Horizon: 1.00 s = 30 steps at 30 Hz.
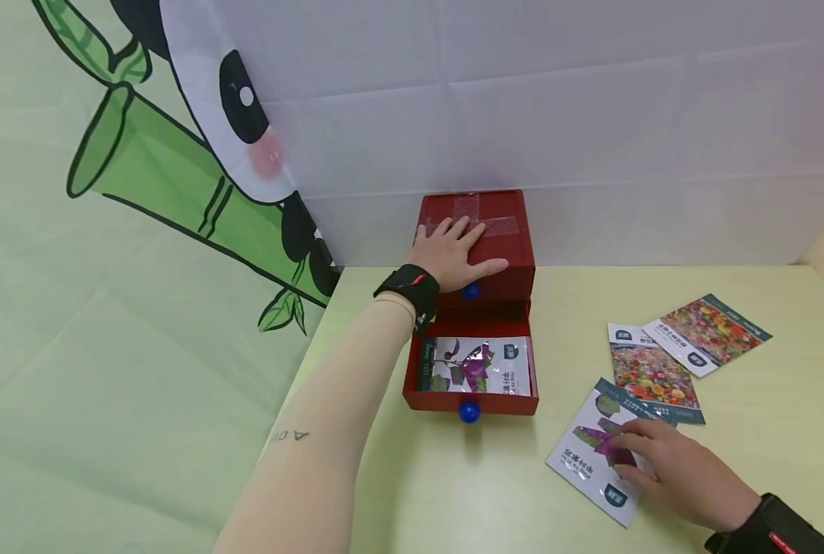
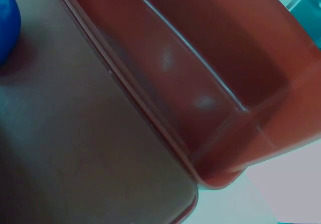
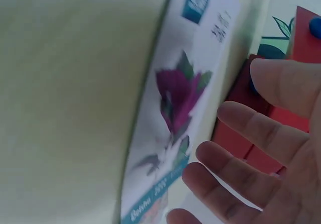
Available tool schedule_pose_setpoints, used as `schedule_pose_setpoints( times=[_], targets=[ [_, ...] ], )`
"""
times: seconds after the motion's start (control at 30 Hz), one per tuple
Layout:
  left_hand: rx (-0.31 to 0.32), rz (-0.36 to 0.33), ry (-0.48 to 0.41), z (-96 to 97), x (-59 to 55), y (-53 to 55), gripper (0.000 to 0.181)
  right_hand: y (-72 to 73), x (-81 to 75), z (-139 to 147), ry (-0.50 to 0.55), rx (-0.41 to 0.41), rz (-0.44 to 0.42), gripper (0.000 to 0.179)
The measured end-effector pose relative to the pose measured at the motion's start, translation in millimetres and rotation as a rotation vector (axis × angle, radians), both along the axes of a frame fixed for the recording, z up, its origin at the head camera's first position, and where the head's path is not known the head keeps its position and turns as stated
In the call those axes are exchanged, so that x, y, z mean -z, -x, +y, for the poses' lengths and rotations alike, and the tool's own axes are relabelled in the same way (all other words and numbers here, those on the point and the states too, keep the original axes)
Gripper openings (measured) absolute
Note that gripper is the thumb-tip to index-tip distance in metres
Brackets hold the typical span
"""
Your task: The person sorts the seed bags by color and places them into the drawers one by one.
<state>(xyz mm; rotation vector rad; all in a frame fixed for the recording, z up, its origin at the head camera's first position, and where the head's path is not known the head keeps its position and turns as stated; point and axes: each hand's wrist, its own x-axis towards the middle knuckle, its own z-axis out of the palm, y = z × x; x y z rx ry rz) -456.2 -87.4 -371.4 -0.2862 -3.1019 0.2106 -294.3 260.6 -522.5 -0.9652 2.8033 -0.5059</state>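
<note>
My left hand (image 1: 446, 258) rests with fingers spread on top of a red drawer box (image 1: 507, 246). Below it, the drawer (image 1: 428, 402) is pulled out, and a seed packet (image 1: 481, 368) with a purple flower lies inside. In the left wrist view, the red drawer's inner wall (image 2: 165, 63) shows beside the box front, but the left hand does not. My right hand (image 1: 682, 469) hovers over another purple-flower seed packet (image 1: 595, 454) on the table. Its fingers (image 3: 251, 174) are loosely bent and stand apart from the packet (image 3: 178, 98) in the right wrist view.
Two seed packets with mixed bright flowers, one (image 1: 650, 373) partly under the other (image 1: 712, 331), lie farther back on the pale yellow table (image 1: 508, 477). Blue knobs (image 1: 469, 412) stick out from the drawer fronts. A printed cloth (image 1: 592, 115) hangs behind the box.
</note>
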Motion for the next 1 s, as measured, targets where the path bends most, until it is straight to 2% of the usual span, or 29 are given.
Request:
schedule_pose_setpoints(
  times=[0.17, 0.37, 0.5, 0.83, 1.0],
  targets=[
    [0.004, -0.001, 0.002, -6.1, 1.1, -3.9, 0.091, -10.5, 9.0, -11, -0.028, -0.024, -0.034, 0.033],
    [0.025, -0.004, -0.003, -7.6, -0.9, -8.3, 0.091, -19.2, 8.5, -20, -0.056, -0.027, -0.072, 0.034],
    [0.030, -0.001, -0.012, -8.5, -3.7, -12.4, 0.090, -22.6, 6.9, -24, -0.071, -0.035, -0.055, 0.033],
    [0.015, 0.008, -0.014, -8.5, -3.8, -7.4, 0.090, -16.4, 3.5, -31, -0.041, -0.078, -0.018, 0.030],
    [0.016, 0.005, -0.013, -8.4, -4.1, -9.6, 0.090, -12.0, 3.7, -36, -0.040, -0.104, -0.020, 0.030]
  ],
)
